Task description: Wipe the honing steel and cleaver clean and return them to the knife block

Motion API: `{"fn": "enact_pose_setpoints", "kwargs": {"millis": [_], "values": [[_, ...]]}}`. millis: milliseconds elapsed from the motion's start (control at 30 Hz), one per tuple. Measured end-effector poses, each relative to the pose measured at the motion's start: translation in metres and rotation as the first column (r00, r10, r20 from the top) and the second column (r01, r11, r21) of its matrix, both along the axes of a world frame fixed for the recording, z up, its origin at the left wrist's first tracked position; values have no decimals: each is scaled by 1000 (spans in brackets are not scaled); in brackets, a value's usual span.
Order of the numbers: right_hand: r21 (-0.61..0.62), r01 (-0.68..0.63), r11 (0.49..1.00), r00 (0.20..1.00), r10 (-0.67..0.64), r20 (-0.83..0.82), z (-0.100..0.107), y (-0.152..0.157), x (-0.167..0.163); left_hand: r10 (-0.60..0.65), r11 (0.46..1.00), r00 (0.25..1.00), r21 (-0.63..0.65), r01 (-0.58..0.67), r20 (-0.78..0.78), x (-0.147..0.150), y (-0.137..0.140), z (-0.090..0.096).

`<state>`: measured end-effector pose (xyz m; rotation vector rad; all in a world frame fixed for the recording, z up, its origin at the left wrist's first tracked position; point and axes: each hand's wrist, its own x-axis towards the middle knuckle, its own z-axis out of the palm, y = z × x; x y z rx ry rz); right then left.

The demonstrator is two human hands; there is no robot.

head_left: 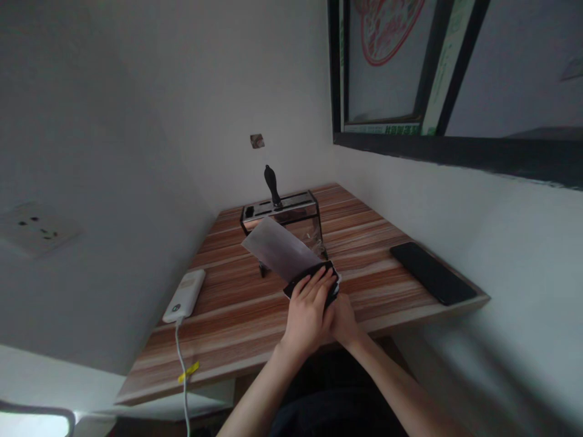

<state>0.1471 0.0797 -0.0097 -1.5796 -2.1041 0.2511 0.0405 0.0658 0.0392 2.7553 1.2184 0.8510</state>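
A cleaver [282, 250] with a broad grey blade is held tilted above the front of the table, its blade end pointing up and left. My left hand [308, 312] presses a black cloth [300, 284] over the lower part of the blade, fingers lying across it. Behind and to the right, my right hand [345, 318] is closed at the handle end; the handle itself is hidden by my hands and the cloth. Just beyond the blade stands a knife rack [298, 201] with a dark metal frame. One black-handled tool [272, 183] is upright in it.
The wood-grain table [359, 233] meets walls at the left, back and right. A white power bank [184, 295] with a white cable [181, 355] lies at the left edge. A black phone [432, 272] lies at the right edge. A yellow strip [189, 371] is at the front left.
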Motion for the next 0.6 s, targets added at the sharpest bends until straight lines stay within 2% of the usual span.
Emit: {"fn": "enact_pose_setpoints", "kwargs": {"millis": [100, 333, 600], "values": [[-44, -16, 999, 1000, 16, 15, 1, 0, -1, -5, 1000, 1000, 3, 5, -2, -1, 0, 1], [-58, 3, 998, 998, 1, 55, 2, 2, -1, 18, 999, 1000, 43, -18, 2, -3, 5, 7], [1, 15, 1000, 999, -15, -48, 11, -4, -2, 148, 976, 989, 162, -147, 6, -18, 21, 23]]}}
